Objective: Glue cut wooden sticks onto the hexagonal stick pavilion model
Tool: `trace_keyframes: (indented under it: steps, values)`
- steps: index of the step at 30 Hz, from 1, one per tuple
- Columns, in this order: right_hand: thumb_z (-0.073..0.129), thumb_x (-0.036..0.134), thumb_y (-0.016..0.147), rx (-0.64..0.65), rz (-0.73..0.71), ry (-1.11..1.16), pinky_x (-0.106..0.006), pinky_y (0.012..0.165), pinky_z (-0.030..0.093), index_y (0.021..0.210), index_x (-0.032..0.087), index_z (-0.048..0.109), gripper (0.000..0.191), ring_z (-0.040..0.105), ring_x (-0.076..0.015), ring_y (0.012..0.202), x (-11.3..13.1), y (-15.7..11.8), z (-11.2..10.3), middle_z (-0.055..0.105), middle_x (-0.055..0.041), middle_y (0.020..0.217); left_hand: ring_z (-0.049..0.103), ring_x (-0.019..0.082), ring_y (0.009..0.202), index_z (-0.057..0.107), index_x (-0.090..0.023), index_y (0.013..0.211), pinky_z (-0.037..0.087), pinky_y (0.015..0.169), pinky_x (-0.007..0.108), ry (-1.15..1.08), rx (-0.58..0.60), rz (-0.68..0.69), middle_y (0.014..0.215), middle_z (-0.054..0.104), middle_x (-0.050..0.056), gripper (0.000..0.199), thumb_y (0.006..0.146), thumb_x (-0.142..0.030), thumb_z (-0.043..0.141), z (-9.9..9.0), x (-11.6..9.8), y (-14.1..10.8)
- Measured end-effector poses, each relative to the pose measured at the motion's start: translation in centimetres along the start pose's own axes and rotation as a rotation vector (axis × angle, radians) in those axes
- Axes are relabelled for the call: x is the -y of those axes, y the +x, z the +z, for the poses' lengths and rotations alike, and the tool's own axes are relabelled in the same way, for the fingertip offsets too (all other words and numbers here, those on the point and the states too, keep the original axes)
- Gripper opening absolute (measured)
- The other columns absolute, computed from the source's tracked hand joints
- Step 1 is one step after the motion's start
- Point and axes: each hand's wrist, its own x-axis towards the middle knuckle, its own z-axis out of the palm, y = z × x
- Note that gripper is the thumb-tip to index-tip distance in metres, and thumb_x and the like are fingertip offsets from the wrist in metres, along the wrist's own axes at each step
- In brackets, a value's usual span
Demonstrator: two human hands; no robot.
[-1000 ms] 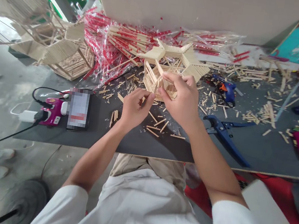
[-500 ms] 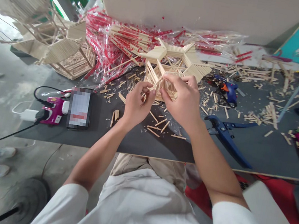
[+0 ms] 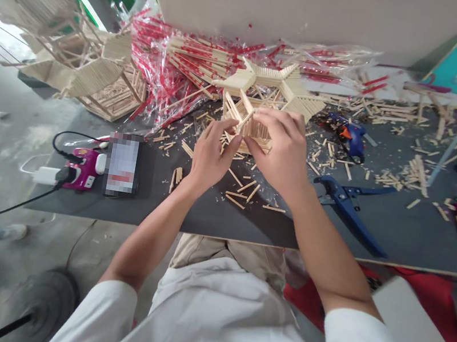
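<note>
from the head camera, the right hand (image 3: 281, 150) is grasping a glued stick pavilion model (image 3: 268, 82), fingers curled over the top of its lower cage, with the model held just ahead of that hand above a dark work board (image 3: 271, 227). the left hand (image 3: 210, 162) has changed most since the earlier frame: its pinch has opened, and the fingers (image 3: 221, 130) now spread toward the model's left side, their tips at the sticks. whether they actually grip, i can't tell. loose craft sticks (image 3: 242, 190) lie below the hands. right of the right hand sit a blue glue gun (image 3: 350, 139) and blue pliers (image 3: 346, 210). left of the left hand lies a phone with a blurred screen (image 3: 122, 164). beyond that hand are plastic-wrapped bundles of red-marked sticks (image 3: 184, 66).
</note>
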Motion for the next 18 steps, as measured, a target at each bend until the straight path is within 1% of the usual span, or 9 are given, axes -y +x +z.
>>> trace_keyframes:
  steps: [2, 4, 6, 9, 13, 16, 18]
  values:
    - [0.064, 0.036, 0.102, -0.004, 0.012, -0.009, -0.063, 0.118, 0.049, 0.140, 0.027, 0.062, 0.039, 0.055, -0.0356, 0.134, 0.0, 0.0, 0.1, 0.065, -0.0084, 0.143, 0.068, 0.017, 0.102, 0.060, -0.026, 0.135, 0.056, 0.084, 0.030, 0.006, -0.001, 0.028, 0.116, 0.069, 0.007, 0.034, 0.108, -0.048, 0.054, 0.0, 0.2, 0.1]
    - [0.065, 0.035, 0.101, -0.019, 0.001, -0.019, -0.059, 0.117, 0.050, 0.136, 0.025, 0.065, 0.037, 0.056, -0.0343, 0.132, 0.0, 0.0, 0.1, 0.066, -0.0089, 0.141, 0.069, 0.019, 0.107, 0.059, -0.026, 0.135, 0.056, 0.093, 0.033, 0.012, -0.010, 0.052, 0.116, 0.070, 0.007, 0.035, 0.109, -0.048, 0.054, 0.0, 0.3, 0.1]
    - [0.064, 0.034, 0.102, -0.015, -0.006, -0.027, -0.058, 0.117, 0.050, 0.135, 0.025, 0.066, 0.035, 0.055, -0.0332, 0.131, 0.0, 0.0, 0.1, 0.066, -0.0081, 0.141, 0.069, 0.020, 0.112, 0.059, -0.026, 0.135, 0.056, 0.097, 0.035, 0.032, -0.010, 0.066, 0.117, 0.072, 0.008, 0.035, 0.109, -0.048, 0.052, 0.0, 0.2, 0.2]
    - [0.062, 0.032, 0.102, 0.011, 0.000, -0.026, -0.059, 0.118, 0.049, 0.138, 0.029, 0.064, 0.036, 0.054, -0.0330, 0.133, 0.1, 0.0, 0.1, 0.064, -0.0060, 0.142, 0.070, 0.021, 0.115, 0.061, -0.025, 0.134, 0.057, 0.097, 0.033, 0.070, -0.001, 0.076, 0.123, 0.073, 0.008, 0.034, 0.110, -0.047, 0.050, -0.1, -0.2, 0.2]
    - [0.062, 0.030, 0.102, 0.019, -0.015, -0.015, -0.058, 0.115, 0.052, 0.135, 0.027, 0.065, 0.034, 0.054, -0.0331, 0.130, 0.4, 0.1, 0.0, 0.066, -0.0068, 0.139, 0.072, 0.019, 0.115, 0.066, -0.024, 0.128, 0.056, 0.095, 0.029, 0.068, -0.027, 0.093, 0.124, 0.075, 0.008, 0.027, 0.110, -0.039, 0.052, -0.1, -0.6, 0.2]
    - [0.060, 0.028, 0.103, 0.025, -0.013, -0.004, -0.058, 0.116, 0.052, 0.136, 0.027, 0.066, 0.033, 0.055, -0.0335, 0.131, 0.6, 0.3, -0.1, 0.066, -0.0073, 0.139, 0.073, 0.018, 0.114, 0.069, -0.024, 0.127, 0.056, 0.089, 0.027, 0.083, -0.042, 0.105, 0.123, 0.076, 0.008, 0.026, 0.111, -0.036, 0.052, 0.0, -0.8, 0.1]
    - [0.057, 0.027, 0.103, 0.042, 0.005, -0.004, -0.060, 0.117, 0.050, 0.138, 0.028, 0.065, 0.035, 0.055, -0.0347, 0.133, 0.7, 0.3, -0.2, 0.066, -0.0071, 0.140, 0.074, 0.017, 0.112, 0.070, -0.024, 0.127, 0.056, 0.086, 0.026, 0.106, -0.039, 0.112, 0.123, 0.076, 0.008, 0.028, 0.111, -0.035, 0.050, 0.0, -0.8, 0.1]
